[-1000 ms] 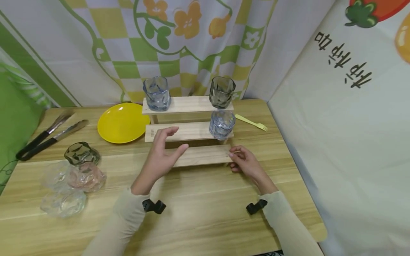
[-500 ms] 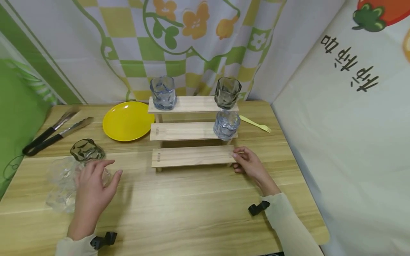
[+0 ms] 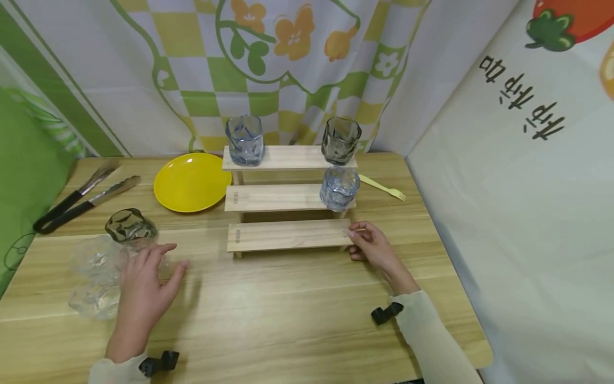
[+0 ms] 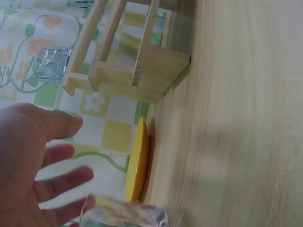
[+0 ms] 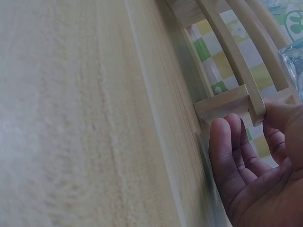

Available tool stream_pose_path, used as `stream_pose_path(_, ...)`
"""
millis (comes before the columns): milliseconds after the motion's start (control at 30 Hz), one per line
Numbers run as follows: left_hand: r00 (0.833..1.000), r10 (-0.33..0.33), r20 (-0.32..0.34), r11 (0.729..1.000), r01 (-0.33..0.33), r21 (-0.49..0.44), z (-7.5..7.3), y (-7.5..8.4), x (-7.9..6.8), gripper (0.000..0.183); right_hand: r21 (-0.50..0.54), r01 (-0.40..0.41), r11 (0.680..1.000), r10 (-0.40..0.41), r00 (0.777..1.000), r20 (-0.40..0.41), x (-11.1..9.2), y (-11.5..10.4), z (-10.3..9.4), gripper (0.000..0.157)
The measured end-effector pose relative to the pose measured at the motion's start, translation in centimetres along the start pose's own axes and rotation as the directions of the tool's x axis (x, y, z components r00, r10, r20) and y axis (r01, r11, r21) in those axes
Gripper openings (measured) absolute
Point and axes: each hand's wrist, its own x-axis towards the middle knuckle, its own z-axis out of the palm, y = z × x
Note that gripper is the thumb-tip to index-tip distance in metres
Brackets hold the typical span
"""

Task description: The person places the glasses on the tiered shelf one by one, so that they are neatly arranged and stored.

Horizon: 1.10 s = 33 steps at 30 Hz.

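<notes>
My left hand (image 3: 144, 290) is over a pink-tinted glass (image 4: 125, 215), its fingers spread and only loosely bent. The hand covers most of that glass in the head view. Beside it stand a smoky green glass (image 3: 129, 226) and two clear glasses, one farther back (image 3: 95, 261) and one nearer (image 3: 95, 300). With thumb and forefinger, my right hand (image 3: 376, 249) pinches the right end of the lowest board of a three-tier wooden rack (image 3: 288, 234). A bluish glass (image 3: 244, 141) and a dark smoky glass (image 3: 341, 141) stand on the top board; another bluish glass (image 3: 339, 189) is on the middle one.
Left of the rack lies a yellow plate (image 3: 192, 183), and black-handled tongs (image 3: 86, 197) lie farther left. A pale yellow fork (image 3: 382, 187) is right of the rack. A patterned curtain (image 3: 201, 74) hangs behind the wooden table (image 3: 288, 320).
My left hand has moved from in front of the rack leftward and down to the group of glasses. My right hand stays at the lowest board's end.
</notes>
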Motion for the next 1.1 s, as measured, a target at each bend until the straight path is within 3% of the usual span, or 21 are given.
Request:
stream_pose_path(233,0.992,0.108,-0.058,0.986,-0.114,-0.119,0.5,0.5,0.2,0.032,0.000,0.015,1.000,-0.015,1.000,-0.001,-0.1,0.0,-0.1,0.035)
stream_pose_path(300,0.990,0.108,-0.093,0.980,-0.122,-0.160,0.7,0.5,0.3,0.036,-0.004,0.021,1.000,-0.021,1.000,0.003,-0.1,0.0,-0.1,0.035)
stream_pose_path(367,0.989,0.064,-0.131,0.977,-0.089,-0.193,0.9,0.4,0.3,0.045,-0.003,0.023,1.000,-0.023,1.000,0.007,-0.1,0.0,-0.1,0.035)
stream_pose_path(467,0.987,-0.058,-0.148,0.970,0.020,-0.244,1.2,0.2,0.2,0.063,-0.002,0.024,1.000,-0.024,1.000,0.013,-0.1,0.0,0.0,0.037)
stream_pose_path(633,0.971,-0.218,-0.095,0.933,0.179,-0.311,1.9,-0.5,0.0,0.082,0.002,0.022,1.000,-0.022,1.000,0.015,-0.2,-0.1,0.0,0.037)
stream_pose_path(900,0.943,-0.329,-0.043,0.888,0.293,-0.355,2.8,-0.9,0.1,0.090,0.010,0.016,1.000,-0.016,1.000,0.010,-0.2,-0.2,0.1,0.035)
stream_pose_path(1100,0.942,-0.334,-0.037,0.875,0.295,-0.384,2.9,-1.0,0.3,0.084,0.017,0.013,1.000,-0.013,1.000,0.007,-0.2,0.0,0.0,0.035)
